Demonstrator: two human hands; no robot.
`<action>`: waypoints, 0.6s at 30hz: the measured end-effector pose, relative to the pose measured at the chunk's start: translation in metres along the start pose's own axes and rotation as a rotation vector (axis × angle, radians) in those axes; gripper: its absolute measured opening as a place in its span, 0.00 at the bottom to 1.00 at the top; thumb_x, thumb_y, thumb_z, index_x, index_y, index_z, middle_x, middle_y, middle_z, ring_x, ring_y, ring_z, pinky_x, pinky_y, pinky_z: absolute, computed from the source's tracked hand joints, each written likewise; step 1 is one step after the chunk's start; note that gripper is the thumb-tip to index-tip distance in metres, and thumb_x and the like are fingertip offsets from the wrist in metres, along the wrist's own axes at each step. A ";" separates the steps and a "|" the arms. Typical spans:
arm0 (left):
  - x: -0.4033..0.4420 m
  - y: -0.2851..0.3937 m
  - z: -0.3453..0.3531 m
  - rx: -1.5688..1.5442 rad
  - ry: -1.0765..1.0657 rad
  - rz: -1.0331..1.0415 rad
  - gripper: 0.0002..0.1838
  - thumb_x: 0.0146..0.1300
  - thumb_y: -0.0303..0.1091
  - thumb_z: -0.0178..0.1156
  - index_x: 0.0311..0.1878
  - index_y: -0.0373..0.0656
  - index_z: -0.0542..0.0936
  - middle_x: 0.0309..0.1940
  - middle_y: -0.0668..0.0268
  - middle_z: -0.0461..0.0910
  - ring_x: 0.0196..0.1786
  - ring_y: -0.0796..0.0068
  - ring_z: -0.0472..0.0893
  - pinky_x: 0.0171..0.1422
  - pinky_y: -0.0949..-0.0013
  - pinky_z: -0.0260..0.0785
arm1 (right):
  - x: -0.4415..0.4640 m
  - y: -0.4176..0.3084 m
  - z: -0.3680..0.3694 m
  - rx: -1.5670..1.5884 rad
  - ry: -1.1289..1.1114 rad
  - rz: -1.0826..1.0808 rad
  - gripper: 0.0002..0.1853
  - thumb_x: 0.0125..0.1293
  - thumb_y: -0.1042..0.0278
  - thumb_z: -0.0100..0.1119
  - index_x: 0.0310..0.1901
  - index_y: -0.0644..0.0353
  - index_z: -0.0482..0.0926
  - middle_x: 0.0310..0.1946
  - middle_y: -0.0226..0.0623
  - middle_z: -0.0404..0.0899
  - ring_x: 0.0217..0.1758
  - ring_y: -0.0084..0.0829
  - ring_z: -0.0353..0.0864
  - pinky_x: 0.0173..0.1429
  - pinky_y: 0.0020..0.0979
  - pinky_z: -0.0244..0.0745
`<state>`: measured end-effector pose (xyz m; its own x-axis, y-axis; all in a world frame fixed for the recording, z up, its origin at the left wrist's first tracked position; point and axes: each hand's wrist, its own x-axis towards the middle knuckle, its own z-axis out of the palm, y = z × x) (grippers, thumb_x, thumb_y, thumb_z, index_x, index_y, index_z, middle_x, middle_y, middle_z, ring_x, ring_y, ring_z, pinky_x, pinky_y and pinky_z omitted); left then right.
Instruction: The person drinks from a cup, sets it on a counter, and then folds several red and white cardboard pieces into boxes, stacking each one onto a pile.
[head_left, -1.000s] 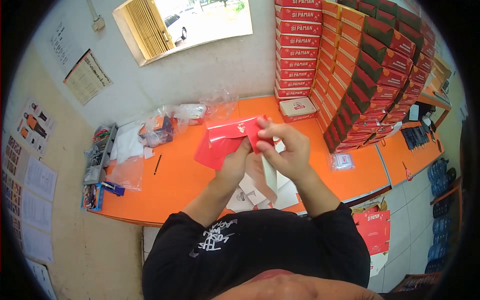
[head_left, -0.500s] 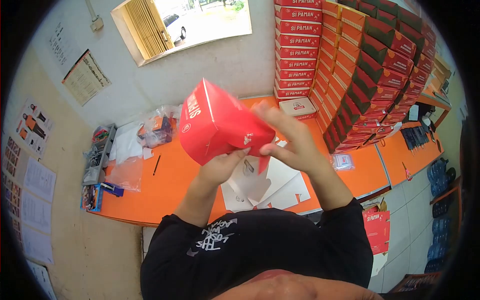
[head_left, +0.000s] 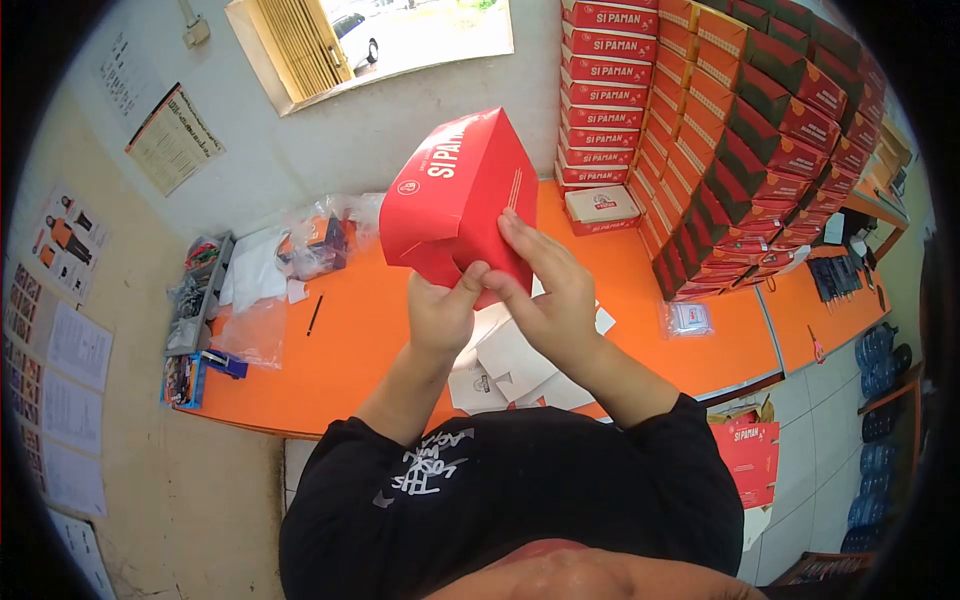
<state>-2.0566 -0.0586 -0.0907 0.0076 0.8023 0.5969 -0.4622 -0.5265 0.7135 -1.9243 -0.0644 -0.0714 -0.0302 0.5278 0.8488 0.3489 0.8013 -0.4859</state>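
A red cardboard box [head_left: 462, 190] printed "SI PAMAN" is held up and tilted above the table, partly folded, with a curved flap open on its near side. My left hand [head_left: 441, 312] grips its lower edge, the thumb on the flap and the fingers hidden underneath. My right hand [head_left: 548, 288] is closed on the near right side, fingers along the red panel and thumb close to the left thumb. Flat white cardboard pieces [head_left: 515, 365] lie on the table below my hands.
Tall stacks of red boxes [head_left: 606, 95] and orange boxes [head_left: 700, 100] rise at the back right of the orange table [head_left: 370, 350]. A white-lidded box [head_left: 603, 206] sits before them. On the left are a grey organizer [head_left: 205, 295], plastic bags [head_left: 325, 240] and a black pen [head_left: 315, 313].
The box has turned and risen slightly, and its sides now look squarer. My right hand has moved from a loose reach to a grip on the near right panel.
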 end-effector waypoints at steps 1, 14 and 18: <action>0.000 0.001 0.001 -0.001 0.001 -0.002 0.16 0.61 0.26 0.57 0.52 0.34 0.69 0.45 0.62 0.75 0.47 0.73 0.76 0.51 0.70 0.70 | 0.000 0.004 0.000 -0.055 -0.016 -0.073 0.20 0.53 0.68 0.64 0.48 0.64 0.76 0.39 0.46 0.79 0.40 0.40 0.79 0.44 0.33 0.74; 0.018 0.001 -0.007 0.408 -0.168 -0.089 0.10 0.58 0.26 0.60 0.43 0.36 0.77 0.35 0.64 0.80 0.38 0.76 0.79 0.44 0.73 0.71 | 0.006 0.010 -0.021 -0.096 -0.119 0.014 0.07 0.56 0.75 0.61 0.36 0.66 0.81 0.27 0.39 0.82 0.28 0.23 0.82 0.34 0.23 0.75; 0.010 -0.008 -0.003 0.606 -0.148 -0.038 0.10 0.59 0.26 0.60 0.43 0.35 0.77 0.36 0.63 0.80 0.38 0.76 0.79 0.43 0.73 0.71 | 0.018 0.008 -0.025 -0.111 -0.194 0.137 0.06 0.56 0.71 0.62 0.33 0.65 0.80 0.23 0.36 0.81 0.24 0.21 0.80 0.33 0.22 0.75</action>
<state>-2.0556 -0.0456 -0.0918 0.1570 0.7988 0.5808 0.1252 -0.5994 0.7906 -1.8984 -0.0559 -0.0549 -0.1509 0.6822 0.7154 0.4627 0.6883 -0.5587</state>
